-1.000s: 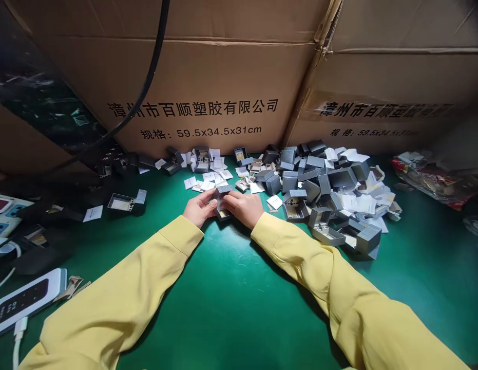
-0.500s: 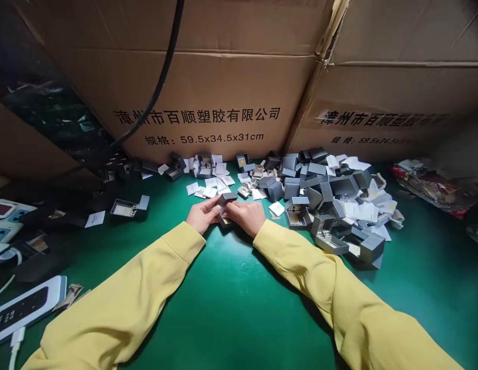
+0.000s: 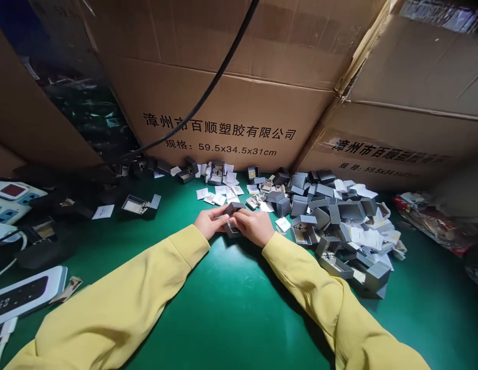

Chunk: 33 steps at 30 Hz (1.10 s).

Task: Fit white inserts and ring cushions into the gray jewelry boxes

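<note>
Cardboard cartons (image 3: 231,110) stand behind a green table (image 3: 231,313) as the left hand (image 3: 209,223) and right hand (image 3: 257,226) pinch a small grey box (image 3: 234,232) from opposite sides, seemingly to steady it, left of heaped boxes (image 3: 351,211).

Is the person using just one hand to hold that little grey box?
No, the left hand and the right hand are both on the little grey box.

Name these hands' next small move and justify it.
Probably brace the small grey box with the left hand: its fingers hold one side, while the right hand has fingers over the middle, so a firm hold should limit shifting.
</note>
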{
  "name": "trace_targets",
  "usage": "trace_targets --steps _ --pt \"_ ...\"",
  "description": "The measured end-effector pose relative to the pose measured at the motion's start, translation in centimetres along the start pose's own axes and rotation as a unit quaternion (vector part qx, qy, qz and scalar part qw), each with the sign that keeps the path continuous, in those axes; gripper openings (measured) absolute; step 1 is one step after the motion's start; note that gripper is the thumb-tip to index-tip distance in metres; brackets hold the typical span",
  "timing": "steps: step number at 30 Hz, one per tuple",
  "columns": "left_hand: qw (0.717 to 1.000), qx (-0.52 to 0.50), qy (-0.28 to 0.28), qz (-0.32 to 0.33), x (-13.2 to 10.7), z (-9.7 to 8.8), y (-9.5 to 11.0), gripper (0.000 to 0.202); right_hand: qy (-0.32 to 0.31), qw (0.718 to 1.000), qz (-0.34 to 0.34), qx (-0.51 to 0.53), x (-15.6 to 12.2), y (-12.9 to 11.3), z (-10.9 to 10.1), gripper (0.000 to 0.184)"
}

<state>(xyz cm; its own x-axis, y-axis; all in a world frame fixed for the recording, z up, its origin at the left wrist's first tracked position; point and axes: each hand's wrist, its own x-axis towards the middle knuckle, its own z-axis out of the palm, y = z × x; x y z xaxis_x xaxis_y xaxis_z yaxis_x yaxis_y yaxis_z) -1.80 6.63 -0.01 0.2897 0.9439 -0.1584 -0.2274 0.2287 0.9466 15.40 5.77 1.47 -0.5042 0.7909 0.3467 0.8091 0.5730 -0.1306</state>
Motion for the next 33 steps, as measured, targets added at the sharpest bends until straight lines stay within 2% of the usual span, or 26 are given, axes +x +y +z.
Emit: trace_targets --steps 3,6,9,12,14,16,18,21,23,26,28,30,33 --pt "1.0 -0.022 0.007 0.011 0.3 -0.6 0.5 0.068 0.077 0.995 0.032 0.061 0.8 0.4 -0.9 0.039" --pt "0.997 -0.056 0.044 0.033 0.9 -1.8 1.2 0.069 0.133 0.981 0.121 0.074 2.8 1.2 -1.5 0.043" --pt "0.991 -0.098 0.07 0.06 1.4 -2.8 1.7 0.066 0.083 0.974 0.21 0.004 5.5 2.0 -0.9 0.04" --pt "0.988 -0.127 0.063 0.055 1.5 -3.1 1.9 0.06 -0.01 0.972 0.219 -0.079 7.4 2.4 0.6 0.037" --pt "0.99 -0.133 0.044 0.031 1.4 -2.9 1.9 0.06 -0.044 0.971 0.21 -0.105 8.0 2.5 1.2 0.033" --pt "0.992 -0.125 0.024 0.005 1.2 -2.7 1.8 0.063 -0.045 0.97 0.212 -0.107 8.1 2.6 1.4 0.027" --pt "0.993 -0.114 0.01 -0.014 1.2 -2.6 1.7 0.064 -0.015 0.97 0.228 -0.079 7.9 2.8 1.1 0.025" --pt "0.994 -0.1 0.003 -0.032 1.1 -2.6 1.7 0.062 0.06 0.959 0.265 0.08 7.0 3.1 0.8 0.03" --pt "0.996 -0.083 -0.004 -0.038 1.1 -2.6 1.7 0.059 0.1 0.914 0.29 0.265 5.9 3.0 0.8 0.029" --pt "0.998 -0.048 -0.025 -0.038 0.9 -2.5 1.8 0.058 0.145 0.791 0.313 0.505 3.8 2.4 1.2 0.028" --pt "0.998 -0.035 -0.027 -0.036 0.7 -2.1 1.7 0.06 0.168 0.726 0.322 0.584 2.1 2.0 1.3 0.032" --pt "0.998 -0.036 -0.026 -0.04 0.5 -1.4 1.4 0.061 0.181 0.689 0.329 0.62 0.3 1.8 1.1 0.039" --pt "0.997 -0.044 -0.036 -0.058 0.4 0.4 0.6 0.057 0.182 0.671 0.325 0.641 -2.2 1.8 0.3 0.05"
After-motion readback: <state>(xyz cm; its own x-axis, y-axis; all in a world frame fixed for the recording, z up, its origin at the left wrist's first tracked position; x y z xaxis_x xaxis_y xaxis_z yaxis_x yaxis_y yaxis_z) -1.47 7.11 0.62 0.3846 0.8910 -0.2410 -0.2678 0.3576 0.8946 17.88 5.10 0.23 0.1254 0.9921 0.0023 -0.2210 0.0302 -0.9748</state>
